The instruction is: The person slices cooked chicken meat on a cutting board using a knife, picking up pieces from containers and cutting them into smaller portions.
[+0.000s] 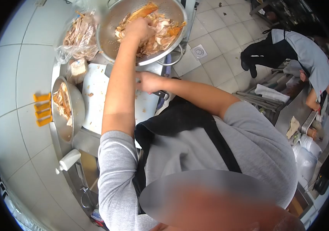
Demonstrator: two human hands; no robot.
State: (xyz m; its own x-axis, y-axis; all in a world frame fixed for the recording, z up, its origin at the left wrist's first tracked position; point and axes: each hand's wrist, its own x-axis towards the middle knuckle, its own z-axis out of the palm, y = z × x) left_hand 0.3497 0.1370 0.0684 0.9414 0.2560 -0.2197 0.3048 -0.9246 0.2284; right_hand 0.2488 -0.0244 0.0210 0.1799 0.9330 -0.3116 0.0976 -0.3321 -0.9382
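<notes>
My left hand reaches down into a metal colander of shredded cooked meat. Its fingertips are buried in the shreds, so I cannot tell what they grip. A long orange-brown piece lies on top of the heap. Below the colander, my right hand is closed round a knife with a dark handle. The blade is held over a white cutting board dotted with small scraps, and my left forearm covers part of it.
Left of the board stands a metal bowl with more meat pieces. A clear plastic bag of meat lies beside the colander. Yellow hooks and a white bottle are near the tiled wall. Another person bends over a counter at right.
</notes>
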